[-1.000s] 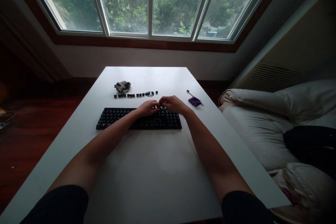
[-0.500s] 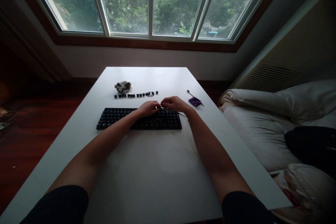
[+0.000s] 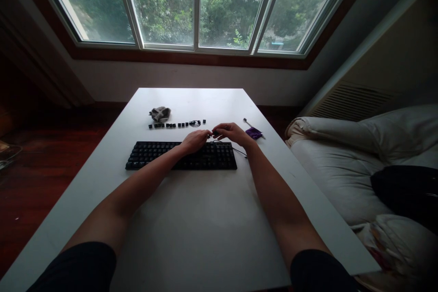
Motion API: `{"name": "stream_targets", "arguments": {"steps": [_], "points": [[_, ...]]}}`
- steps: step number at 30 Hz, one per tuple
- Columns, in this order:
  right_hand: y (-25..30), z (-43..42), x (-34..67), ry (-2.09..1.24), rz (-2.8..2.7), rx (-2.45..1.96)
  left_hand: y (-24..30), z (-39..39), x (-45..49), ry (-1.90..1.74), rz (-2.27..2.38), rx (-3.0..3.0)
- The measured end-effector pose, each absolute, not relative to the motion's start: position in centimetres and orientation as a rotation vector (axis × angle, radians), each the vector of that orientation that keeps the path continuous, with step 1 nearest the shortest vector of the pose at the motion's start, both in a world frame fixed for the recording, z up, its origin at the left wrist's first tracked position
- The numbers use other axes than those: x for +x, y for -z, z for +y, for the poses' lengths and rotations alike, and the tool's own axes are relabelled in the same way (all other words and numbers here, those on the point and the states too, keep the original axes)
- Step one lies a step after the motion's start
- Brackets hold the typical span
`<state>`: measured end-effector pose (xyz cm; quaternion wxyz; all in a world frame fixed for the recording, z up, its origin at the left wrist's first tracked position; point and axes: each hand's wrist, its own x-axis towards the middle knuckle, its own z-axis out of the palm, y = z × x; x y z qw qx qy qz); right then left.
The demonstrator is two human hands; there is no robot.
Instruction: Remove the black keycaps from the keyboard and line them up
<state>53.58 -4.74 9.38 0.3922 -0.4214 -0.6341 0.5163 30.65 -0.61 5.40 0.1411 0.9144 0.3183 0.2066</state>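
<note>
A black keyboard (image 3: 153, 153) lies across the white table, and my forearms reach over it. Above its back edge, my right hand (image 3: 234, 133) pinches a small black keycap (image 3: 215, 133) between thumb and fingers. My left hand (image 3: 196, 140) is close beside it, fingertips pressed together against the keycap's near side; whatever they hold is too small to make out. Beyond the keyboard runs a row of loose black keycaps (image 3: 170, 125). At the row's right part lies a small black item with a thin ring (image 3: 195, 123), and past it a single keycap (image 3: 204, 121).
A crumpled grey cloth (image 3: 160, 113) lies behind the row. To the right are a purple cloth (image 3: 253, 133) and a thin brush-like stick (image 3: 247, 122). A cable (image 3: 240, 151) trails by the keyboard's right end. A pale sofa (image 3: 328, 169) stands right of the table (image 3: 198, 228).
Both hands have risen slightly off the keys toward the back edge. The black keycap now shows between the fingertips, and more of the keyboard's upper right is uncovered.
</note>
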Motion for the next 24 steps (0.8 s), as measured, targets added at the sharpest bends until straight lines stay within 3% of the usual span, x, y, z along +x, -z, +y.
{"name": "stream_targets", "arguments": {"steps": [8,17,24], "points": [[-10.2,-5.3,53.5,-1.318,-1.462,-1.038,-6.1,-0.2,30.9,-0.685,0.812,2.306],[-10.3,-5.2,53.2,-1.367,-1.399,-1.07,-6.8,-0.8,30.9,-0.655,0.859,2.312],[-10.0,-4.7,53.9,-1.372,-1.344,-1.071,-6.5,-1.0,31.6,-0.679,0.609,1.797]]}}
